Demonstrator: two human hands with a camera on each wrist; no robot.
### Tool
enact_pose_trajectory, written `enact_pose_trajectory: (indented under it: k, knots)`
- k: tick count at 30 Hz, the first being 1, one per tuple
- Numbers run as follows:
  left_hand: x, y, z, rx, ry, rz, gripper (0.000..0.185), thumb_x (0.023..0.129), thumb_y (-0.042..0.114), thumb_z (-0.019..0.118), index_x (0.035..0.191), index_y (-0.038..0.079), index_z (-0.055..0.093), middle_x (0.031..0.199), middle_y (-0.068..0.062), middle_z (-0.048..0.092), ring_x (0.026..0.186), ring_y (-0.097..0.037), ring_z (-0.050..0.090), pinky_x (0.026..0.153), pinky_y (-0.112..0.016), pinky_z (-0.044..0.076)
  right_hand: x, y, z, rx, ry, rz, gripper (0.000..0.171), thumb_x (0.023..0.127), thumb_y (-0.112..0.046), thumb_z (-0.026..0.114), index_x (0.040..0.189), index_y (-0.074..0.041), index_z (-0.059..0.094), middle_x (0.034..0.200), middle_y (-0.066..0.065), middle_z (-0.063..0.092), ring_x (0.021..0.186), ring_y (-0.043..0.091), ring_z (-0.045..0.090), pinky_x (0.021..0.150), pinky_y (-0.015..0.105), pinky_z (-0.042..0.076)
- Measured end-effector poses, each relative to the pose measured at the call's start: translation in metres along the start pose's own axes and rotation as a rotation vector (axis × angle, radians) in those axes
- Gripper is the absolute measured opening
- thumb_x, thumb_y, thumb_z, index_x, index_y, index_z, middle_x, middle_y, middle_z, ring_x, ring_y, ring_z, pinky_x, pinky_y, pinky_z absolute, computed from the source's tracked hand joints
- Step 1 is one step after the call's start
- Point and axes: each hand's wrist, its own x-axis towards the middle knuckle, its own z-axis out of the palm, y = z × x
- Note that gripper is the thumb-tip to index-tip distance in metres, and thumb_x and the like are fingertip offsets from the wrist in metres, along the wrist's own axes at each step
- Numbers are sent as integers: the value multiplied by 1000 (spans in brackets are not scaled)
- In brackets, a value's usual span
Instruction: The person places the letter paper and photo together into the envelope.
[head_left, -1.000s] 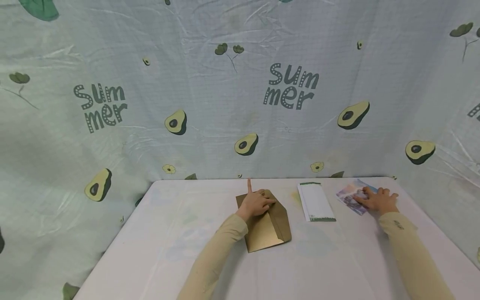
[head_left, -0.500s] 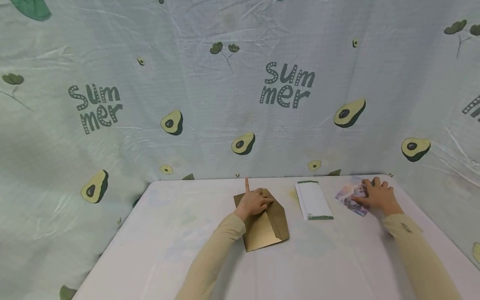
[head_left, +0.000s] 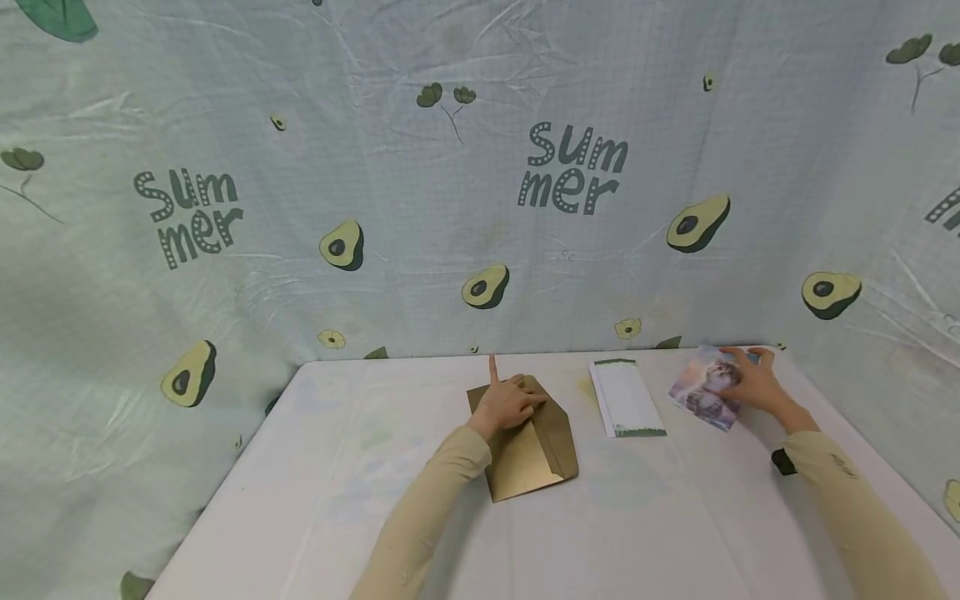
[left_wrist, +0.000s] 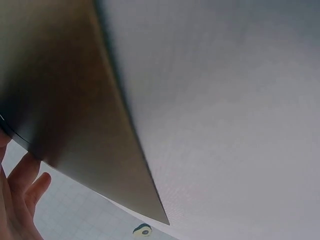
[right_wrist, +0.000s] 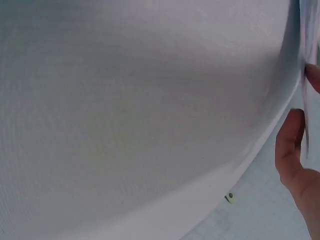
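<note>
My left hand (head_left: 506, 407) rests on a gold-brown envelope (head_left: 519, 475) near the middle of the table, one finger pointing away from me and others on the paper near the flap. The left wrist view shows fingertips at the edge of the envelope (left_wrist: 120, 165). On the far right, my right hand (head_left: 752, 383) pinches a picture card (head_left: 701, 397) printed with a kitten in pink and blue. Seen edge-on in the right wrist view, the card (right_wrist: 306, 115) stands between thumb and finger of the right hand (right_wrist: 295, 165), raised off the table at least partly.
Between the hands lies a white notepad or card (head_left: 630, 398) with green strips at its ends. A pale cloth covers the table (head_left: 615, 533). Behind it hangs a curtain (head_left: 420, 183) printed with avocados. A dark object (head_left: 783, 462) shows at the right sleeve.
My right hand has gone from lying over the picture card to pinching it by its right side, lifting and tilting it. The left hand stays on the envelope. The view shifts slightly.
</note>
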Motion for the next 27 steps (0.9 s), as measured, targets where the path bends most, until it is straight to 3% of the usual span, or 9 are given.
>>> enact_pose_trajectory:
  k: [3,7,11,13,15,18,20,24,27]
  knots:
    - [0,0,-2,2,-14,0,37,93,32,36,127,43,44,129,16,50,129,-13,38,101,-68,6,-3,0,-4,51,4,19,76,73,-6,66,132,7,20,125,49,-1,107,60,27,69,57,42]
    - [-1,0,-6,18,-28,-6,37,93,33,35,128,44,43,129,16,50,129,-13,37,101,-68,5,-7,0,-9,169,-5,52,78,77,-4,62,137,6,13,127,48,-1,94,58,45,69,52,46]
    - [-2,-1,-9,5,-21,-9,37,92,32,35,127,43,44,127,16,52,129,-13,38,101,-67,7,-12,-2,-12,333,-24,104,83,82,-11,60,139,3,2,131,46,6,110,58,34,79,56,41]
    - [-2,-1,-9,-9,-13,-6,37,92,31,36,126,42,46,127,15,52,128,-13,38,101,-67,8,-15,-3,-14,404,-37,135,84,85,-17,58,139,4,-3,133,44,12,109,43,44,81,46,45]
    - [-2,-1,-9,-28,-6,-2,37,92,31,37,125,41,48,127,14,53,128,-14,39,101,-67,7,-18,-4,-14,442,-55,155,83,87,-22,55,138,7,-3,132,43,19,98,14,55,77,28,46]
    - [-2,-1,-8,-47,0,3,36,92,30,37,125,40,49,127,13,53,128,-15,39,101,-68,5,-20,-6,-15,449,-105,174,76,90,-29,50,137,13,7,131,41,27,79,-19,42,69,11,42]
    - [-2,-1,-7,-51,4,5,36,91,29,38,124,39,50,127,13,53,128,-15,39,101,-68,6,-22,-8,-15,451,-144,183,72,92,-33,46,134,16,15,131,38,32,78,-24,38,69,10,42]
    - [-2,0,-6,-48,5,7,36,91,30,38,124,39,50,126,14,53,127,-15,40,101,-68,8,-25,-15,-14,514,-189,190,67,93,-32,43,130,20,24,110,3,59,79,-24,40,72,8,44]
    - [-3,0,-7,-45,-1,4,36,91,30,38,124,40,50,126,14,53,127,-15,40,101,-68,8,-26,-22,-12,613,-196,179,65,93,-28,45,128,22,24,92,-26,51,81,-21,46,72,6,45]
